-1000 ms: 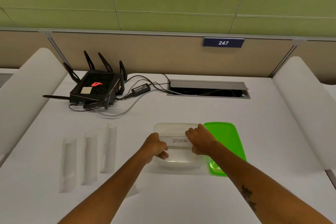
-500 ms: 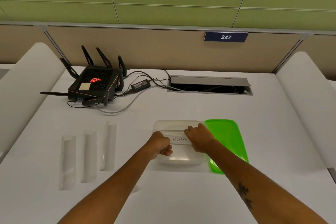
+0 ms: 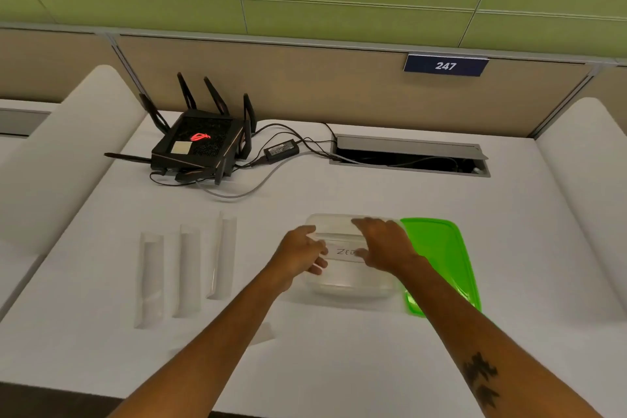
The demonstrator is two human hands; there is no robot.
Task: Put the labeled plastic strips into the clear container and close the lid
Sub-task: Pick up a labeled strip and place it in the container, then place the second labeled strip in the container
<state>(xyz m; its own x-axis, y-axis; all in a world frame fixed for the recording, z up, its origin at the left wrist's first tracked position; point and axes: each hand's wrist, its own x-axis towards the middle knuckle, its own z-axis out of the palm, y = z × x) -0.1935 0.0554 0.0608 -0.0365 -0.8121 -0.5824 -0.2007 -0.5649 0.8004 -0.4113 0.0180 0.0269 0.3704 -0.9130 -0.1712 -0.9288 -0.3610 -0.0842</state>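
- The clear container sits on the bench, its right side against the green lid; a labeled strip lies across its open mouth, with both hands on it.
- The left hand is at the container's left edge with fingers loosely spread over the strip's end. The right hand lies flat over the strip's right part, fingers extended and pressing down.
- Risk: the strip looks about as long as the container, so it may bridge the rim or spring back up when released, which would later stop the lid from seating.
- Risk: the container looks light, so an uneven push could slide or tip it.
- Three more strips lie side by side well to the left of the container. They are pale on a pale bench, so one could be missed.
- Hard to make out: the writing on the strip is partly covered by the right hand, and whether the strip's ends are inside the walls cannot be told.
- The lid's near edge is hidden by the right forearm.
- A pale flat piece left of the container, under the left forearm, is unclear.
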